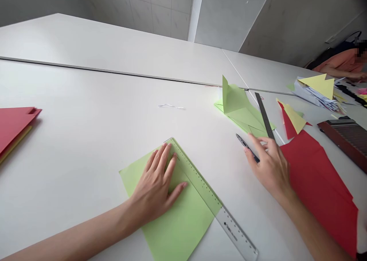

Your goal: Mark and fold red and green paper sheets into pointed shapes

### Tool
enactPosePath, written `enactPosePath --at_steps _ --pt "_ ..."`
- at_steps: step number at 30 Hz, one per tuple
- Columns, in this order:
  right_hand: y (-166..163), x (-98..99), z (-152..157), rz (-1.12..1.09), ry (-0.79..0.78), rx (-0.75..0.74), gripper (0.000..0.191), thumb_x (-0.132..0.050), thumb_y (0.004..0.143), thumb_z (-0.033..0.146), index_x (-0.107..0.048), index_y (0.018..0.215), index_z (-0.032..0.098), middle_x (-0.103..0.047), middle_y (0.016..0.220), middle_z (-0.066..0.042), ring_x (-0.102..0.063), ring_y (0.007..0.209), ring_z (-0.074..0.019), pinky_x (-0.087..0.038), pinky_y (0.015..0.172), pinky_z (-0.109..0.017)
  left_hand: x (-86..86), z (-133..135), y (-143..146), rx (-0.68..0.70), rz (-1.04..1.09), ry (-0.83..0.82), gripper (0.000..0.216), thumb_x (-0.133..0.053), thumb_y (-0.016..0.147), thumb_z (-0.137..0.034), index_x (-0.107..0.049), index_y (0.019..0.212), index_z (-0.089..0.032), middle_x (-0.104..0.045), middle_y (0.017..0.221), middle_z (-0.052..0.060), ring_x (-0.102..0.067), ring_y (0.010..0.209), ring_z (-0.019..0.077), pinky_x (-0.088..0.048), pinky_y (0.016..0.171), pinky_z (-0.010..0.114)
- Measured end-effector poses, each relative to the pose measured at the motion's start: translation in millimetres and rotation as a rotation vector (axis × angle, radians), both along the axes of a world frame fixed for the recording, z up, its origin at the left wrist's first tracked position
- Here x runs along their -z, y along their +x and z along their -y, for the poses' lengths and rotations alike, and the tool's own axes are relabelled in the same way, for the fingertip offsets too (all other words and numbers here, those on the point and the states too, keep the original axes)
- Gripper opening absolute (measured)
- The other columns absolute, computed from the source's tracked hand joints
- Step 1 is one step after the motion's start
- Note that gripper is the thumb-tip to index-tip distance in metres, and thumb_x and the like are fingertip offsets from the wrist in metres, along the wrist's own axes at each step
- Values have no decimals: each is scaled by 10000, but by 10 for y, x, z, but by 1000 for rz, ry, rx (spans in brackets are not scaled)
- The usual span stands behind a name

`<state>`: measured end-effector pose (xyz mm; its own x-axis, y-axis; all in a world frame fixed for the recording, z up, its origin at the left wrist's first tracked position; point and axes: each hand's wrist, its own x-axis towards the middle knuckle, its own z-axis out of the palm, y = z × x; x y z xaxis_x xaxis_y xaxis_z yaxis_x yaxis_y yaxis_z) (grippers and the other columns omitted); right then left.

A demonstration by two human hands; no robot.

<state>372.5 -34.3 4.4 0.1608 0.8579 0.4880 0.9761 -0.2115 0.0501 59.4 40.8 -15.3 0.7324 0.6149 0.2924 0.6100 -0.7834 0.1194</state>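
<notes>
ruler (210, 201) lay along the upper right edge of green sheet (177, 230) in the head view, likely aligned to that edge. left hand (156, 184) was flat over both, fingers slightly spread, pinching nothing; probably pressing so neither slipped. right hand (271, 169) was loosely curled at pen (242, 141); couldn't tell if thumb and finger actually pinched it. dark ruler (264, 115) ran beside folded green paper (243, 108), near end behind right hand. red paper (318, 176) sat right of that, presumably parked off the work spot.
</notes>
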Motion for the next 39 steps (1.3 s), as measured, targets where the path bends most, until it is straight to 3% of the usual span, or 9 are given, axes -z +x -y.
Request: enactPosePath --at_steps 2,6,11,14,17,23,26,28,39 --pt "200 81 -134 53 -68 47 515 -494 934 416 -502 1409 217 -572 990 -125 -552 801 -231 -296 425 -253 8 2 0 -4 6 7 646 -466 924 -540 -449 1321 -30 -302 1509 272 -246 1427 398 -315 1123 561" --pt "342 222 -222 -16 -208 -92 482 -399 969 325 -440 1448 292 -525 798 -38 -477 609 -153 -273 433 -237 18 8 -10 -5 18 12 650 -469 923 -538 -436 1338 -39 -303 1512 266 -259 1423 399 -324 1115 561" --pt "282 147 -181 -211 -190 -279 401 -337 986 236 -624 1264 257 -552 769 -21 -465 574 -130 -362 504 -246 19 5 -14 -6 11 25 660 -473 920 -544 -435 1340 -35 -302 1511 268 -247 1425 407 -330 1110 560" --pt "121 5 -139 -529 -75 -409 311 -377 970 222 -674 1062 215 -626 822 -38 -582 695 -152 -483 647 -275 13 9 -9 -6 -5 26 660 -453 929 -544 -416 1353 -39 -289 1519 263 -248 1428 393 -332 1112 560" --pt "-157 -85 -90 -764 -106 -601 243 -409 946 164 -642 978 228 -691 911 -41 -661 869 -183 -546 755 -327 3 12 -5 -3 -14 34 647 -445 937 -529 -410 1351 -33 -273 1525 267 -246 1431 388 -332 1114 560" --pt "-696 2 -26 -705 -346 -948 241 -398 943 45 -557 1008 215 -649 1277 -80 -474 1328 -183 -448 1067 -443 -15 -2 -15 14 -20 27 636 -472 928 -495 -409 1345 -19 -236 1538 269 -222 1438 392 -328 1118 557" --pt "-800 54 -17 -598 -397 -955 83 -538 941 161 -505 1007 198 -564 1380 -139 -388 1390 -202 -360 1136 -463 -21 -5 -16 24 -15 30 639 -476 928 -479 -392 1357 -12 -229 1539 273 -212 1441 392 -331 1114 555" --pt "-819 68 -18 -580 -420 -924 150 -598 925 238 -472 998 202 -540 1398 -160 -377 1396 -199 -350 1147 -445 -22 -7 -12 28 -13 32 644 -472 930 -479 -386 1361 -8 -235 1534 279 -216 1439 395 -336 1107 558" --pt "-807 78 -36 -594 -458 -931 142 -554 943 224 -417 980 219 -541 1387 -155 -372 1397 -185 -330 1163 -409 -33 -5 -9 12 -23 23 667 -469 932 -488 -353 1399 -26 -240 1544 254 -204 1448 372 -316 1122 538"
